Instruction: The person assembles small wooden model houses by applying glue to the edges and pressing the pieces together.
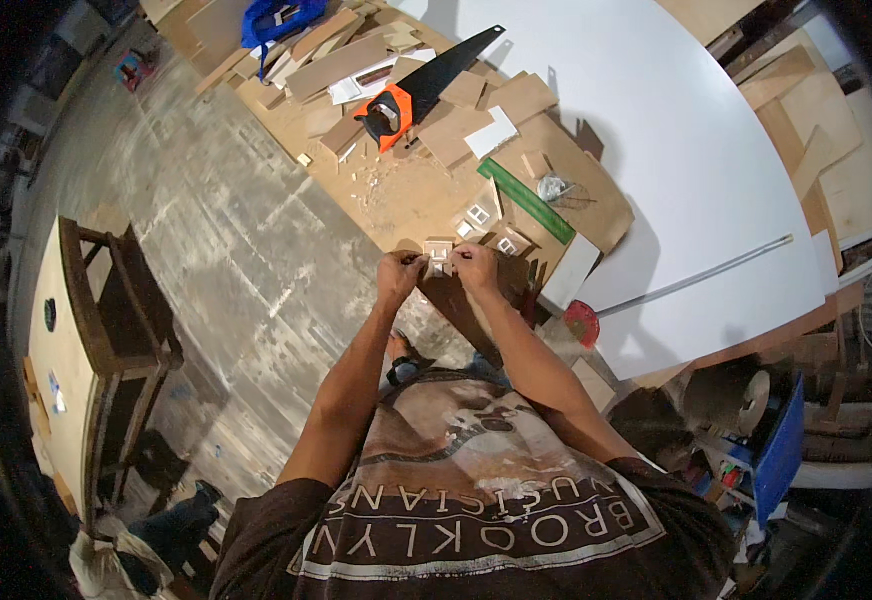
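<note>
Dark printed shirt [486, 470] is seen nearest the head camera. At the bench's [386, 212] near-left corner, a small brown-and-white piece [439, 256] is pinched between fingertips of the left hand [398, 274] and right hand [476, 268]. Green strip [526, 201] is laid toward the right edge; orange-handled saw [444, 78] is rested on offcuts [336, 68] farther back.

A pale-topped wooden table [56, 360] stands at left on a grey floor [246, 225] (streaked and patchy), dark shadow [162, 462] falling beside it.
</note>
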### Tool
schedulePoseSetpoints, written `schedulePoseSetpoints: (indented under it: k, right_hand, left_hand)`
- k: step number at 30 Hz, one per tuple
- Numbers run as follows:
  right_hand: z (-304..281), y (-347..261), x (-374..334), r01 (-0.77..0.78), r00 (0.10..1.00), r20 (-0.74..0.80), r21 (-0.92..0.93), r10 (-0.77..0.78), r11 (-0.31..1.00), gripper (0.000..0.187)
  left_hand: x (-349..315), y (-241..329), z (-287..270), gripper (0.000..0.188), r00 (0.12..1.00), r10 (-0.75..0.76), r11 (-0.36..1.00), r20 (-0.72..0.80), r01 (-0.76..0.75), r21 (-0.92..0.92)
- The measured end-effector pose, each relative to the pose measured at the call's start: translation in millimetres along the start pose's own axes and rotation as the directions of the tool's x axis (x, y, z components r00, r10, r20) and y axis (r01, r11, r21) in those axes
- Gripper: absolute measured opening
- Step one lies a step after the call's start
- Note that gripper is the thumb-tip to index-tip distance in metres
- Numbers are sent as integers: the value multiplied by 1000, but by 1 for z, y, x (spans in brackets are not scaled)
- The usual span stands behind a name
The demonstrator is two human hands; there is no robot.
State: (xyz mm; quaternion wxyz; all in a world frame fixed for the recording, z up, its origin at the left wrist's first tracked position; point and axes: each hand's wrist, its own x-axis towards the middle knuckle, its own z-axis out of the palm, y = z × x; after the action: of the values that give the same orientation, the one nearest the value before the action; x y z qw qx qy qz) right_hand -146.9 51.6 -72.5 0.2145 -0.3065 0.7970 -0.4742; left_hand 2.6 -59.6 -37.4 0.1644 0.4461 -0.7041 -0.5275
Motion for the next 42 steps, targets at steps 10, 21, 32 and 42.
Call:
schedulePoseSetpoints:
  k: [10, 21, 32, 42]
  right_hand:
    - [3, -2, -4, 93, 988, -112, -107, -105, 990, 13]
    - [8, 8, 0, -20, 992, -122, -13, 18, 1000, 10]
    - [12, 14, -1, -2, 984, -178, -26, -2, 1000, 13]
    - [16, 14, 4, 57, 988, -138, -57, -65, 997, 13]
  left_hand:
    - [7, 3, -5, 33, 998, -30, 999, 55, 29, 22]
    - [13, 4, 1, 34, 996, -57, 997, 65, 53, 62]
    - [3, 17, -1, 36, 996, -63, 997, 68, 60, 54]
    - [2, 6, -3, 39, 1000, -15, 998, -12, 16, 60]
